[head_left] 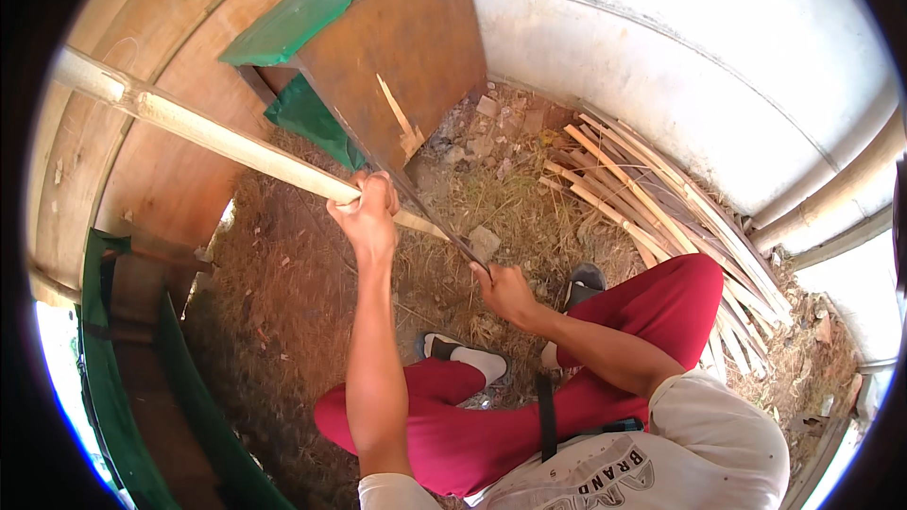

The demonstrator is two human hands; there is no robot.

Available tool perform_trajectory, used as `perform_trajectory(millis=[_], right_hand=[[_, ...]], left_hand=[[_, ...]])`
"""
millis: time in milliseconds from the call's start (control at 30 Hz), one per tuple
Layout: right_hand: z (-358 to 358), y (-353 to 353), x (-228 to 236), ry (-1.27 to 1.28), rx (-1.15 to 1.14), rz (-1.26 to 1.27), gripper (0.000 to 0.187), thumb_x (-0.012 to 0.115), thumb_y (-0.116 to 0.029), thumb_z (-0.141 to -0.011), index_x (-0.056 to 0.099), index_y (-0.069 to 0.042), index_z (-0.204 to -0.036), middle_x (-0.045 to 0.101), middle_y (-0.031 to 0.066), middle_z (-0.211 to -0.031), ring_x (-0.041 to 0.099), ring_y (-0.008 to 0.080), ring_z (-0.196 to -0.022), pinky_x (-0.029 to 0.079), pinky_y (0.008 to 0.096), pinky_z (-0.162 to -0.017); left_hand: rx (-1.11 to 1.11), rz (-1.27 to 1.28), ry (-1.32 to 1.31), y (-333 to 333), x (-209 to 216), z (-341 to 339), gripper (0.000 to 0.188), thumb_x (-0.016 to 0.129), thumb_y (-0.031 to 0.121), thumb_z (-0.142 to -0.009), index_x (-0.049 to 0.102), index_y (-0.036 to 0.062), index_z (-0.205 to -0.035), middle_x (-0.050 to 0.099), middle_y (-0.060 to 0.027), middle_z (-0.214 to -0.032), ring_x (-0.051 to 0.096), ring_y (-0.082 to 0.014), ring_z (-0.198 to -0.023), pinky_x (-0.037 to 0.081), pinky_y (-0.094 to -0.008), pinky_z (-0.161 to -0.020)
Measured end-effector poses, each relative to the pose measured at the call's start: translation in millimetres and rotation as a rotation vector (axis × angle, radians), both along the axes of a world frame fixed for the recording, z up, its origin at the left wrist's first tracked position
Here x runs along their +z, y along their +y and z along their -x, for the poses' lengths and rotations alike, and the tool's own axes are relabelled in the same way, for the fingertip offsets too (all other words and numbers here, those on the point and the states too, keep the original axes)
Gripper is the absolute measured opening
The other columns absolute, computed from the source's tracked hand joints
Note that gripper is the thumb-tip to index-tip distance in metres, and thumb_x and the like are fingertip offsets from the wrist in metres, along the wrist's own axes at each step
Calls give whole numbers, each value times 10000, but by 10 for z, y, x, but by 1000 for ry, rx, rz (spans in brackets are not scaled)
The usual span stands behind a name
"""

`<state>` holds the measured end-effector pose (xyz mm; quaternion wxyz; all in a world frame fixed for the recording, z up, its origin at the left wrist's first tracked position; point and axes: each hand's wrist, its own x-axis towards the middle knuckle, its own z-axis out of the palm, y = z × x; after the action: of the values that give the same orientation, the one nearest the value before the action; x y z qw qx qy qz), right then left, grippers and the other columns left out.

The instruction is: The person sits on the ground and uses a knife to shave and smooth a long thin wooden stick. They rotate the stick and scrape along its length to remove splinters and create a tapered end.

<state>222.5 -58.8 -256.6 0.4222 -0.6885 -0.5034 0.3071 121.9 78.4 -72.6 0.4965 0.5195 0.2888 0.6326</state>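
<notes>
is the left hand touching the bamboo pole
Touching: the head view shows the left hand closed around the bamboo pole, fingers wrapped over it.

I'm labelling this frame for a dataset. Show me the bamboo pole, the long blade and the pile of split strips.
bamboo pole (217,137), head view, middle of its pale shaft.
long blade (430,212), head view, mid-length of the dark edge.
pile of split strips (661,203), head view, centre of the bundle.

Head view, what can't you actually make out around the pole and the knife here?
- Knife handle: head view, buried in the right hand.
- Pole far end: head view, cut off by the dark left rim.
- Where the blade meets the pole: head view, covered by the left hand.
- Right foot: head view, mostly behind the red-trousered knee.
- Green box inside: head view, only its outer panels show.
</notes>
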Motion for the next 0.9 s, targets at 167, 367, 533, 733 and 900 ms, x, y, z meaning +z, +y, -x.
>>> perform_trajectory(millis=[167,367,533,733,900], right_hand=[[-185,-229,-917,-108,-45,25,489,538,-346,-1009,633,79,-786,559,286,-579,604,479,-596,478,529,-567],[-361,-254,-1089,-89,8,329,557,537,-369,-1006,620,85,-693,571,297,-601,617,477,-624,478,544,-591],[-327,-122,-374,-54,51,291,543,501,-393,-1009,687,98,-869,615,350,-724,634,528,-734,507,573,-714],[-376,-355,-1182,-74,-54,305,562,547,-364,-1008,614,85,-677,564,298,-592,605,455,-557,485,511,-555],[-452,-256,-1170,-128,18,298,545,551,-350,-1006,611,107,-715,568,309,-605,615,475,-593,488,518,-573]], left_hand=[[-53,0,-3,50,-41,-104,363,507,-29,-838,298,139,-594,301,28,-519,224,-62,-424,156,-277,-402],[15,-69,79,60,-128,-28,361,513,-28,-840,305,138,-597,310,30,-522,230,-59,-425,163,-274,-403],[23,8,28,84,32,-191,356,519,-41,-834,322,130,-593,322,29,-539,237,-57,-428,164,-273,-407],[-62,-11,-37,172,26,-132,357,582,-24,-840,395,133,-580,407,25,-505,314,-66,-414,225,-263,-400],[16,-29,37,157,-6,-83,365,533,-35,-840,327,135,-591,323,28,-529,238,-59,-423,175,-272,-410]])
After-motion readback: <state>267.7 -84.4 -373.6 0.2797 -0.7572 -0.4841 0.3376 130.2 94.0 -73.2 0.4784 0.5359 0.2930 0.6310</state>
